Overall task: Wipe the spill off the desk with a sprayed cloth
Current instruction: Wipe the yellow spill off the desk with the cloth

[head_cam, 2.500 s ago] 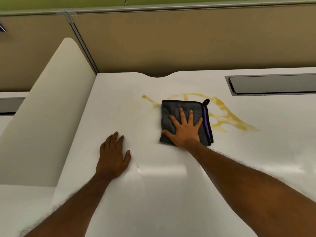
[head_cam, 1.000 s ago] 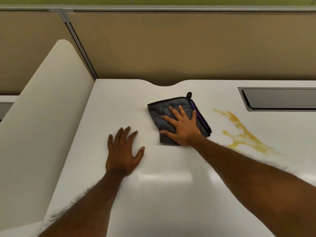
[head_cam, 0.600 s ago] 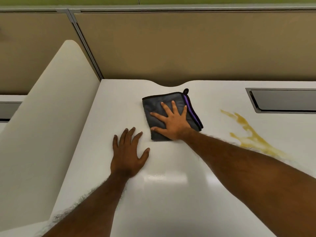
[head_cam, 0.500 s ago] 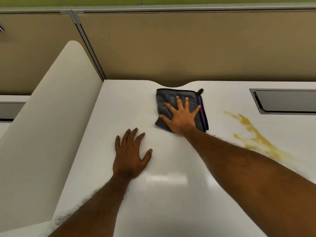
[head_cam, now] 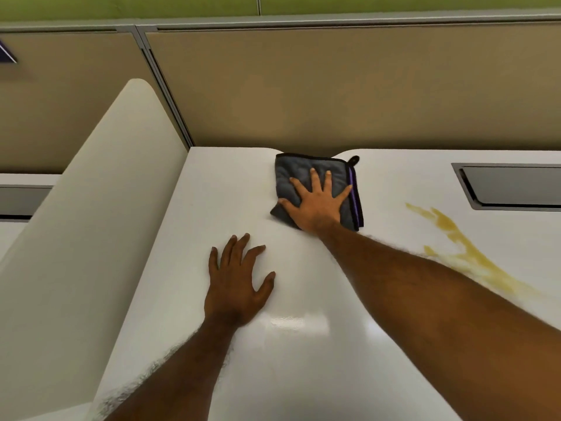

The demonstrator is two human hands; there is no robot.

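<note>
A folded grey cloth (head_cam: 296, 177) with a purple edge and a black loop lies near the back edge of the white desk (head_cam: 212, 192), at the curved notch. My right hand (head_cam: 318, 205) presses flat on the cloth with fingers spread. My left hand (head_cam: 236, 284) rests flat on the bare desk, nearer to me and left of the cloth, fingers apart and holding nothing. A yellow spill (head_cam: 467, 253) streaks the desk to the right of my right forearm, apart from the cloth.
A white curved divider panel (head_cam: 100, 208) rises along the desk's left edge. A tan partition wall (head_cam: 334, 86) stands behind the desk. A dark recessed cable slot (head_cam: 513, 186) sits at the back right.
My right hand has slid the cloth from over the spill to the left, then away from me to the desk's back edge. The spill's left part is gone. My left hand stays flat.
</note>
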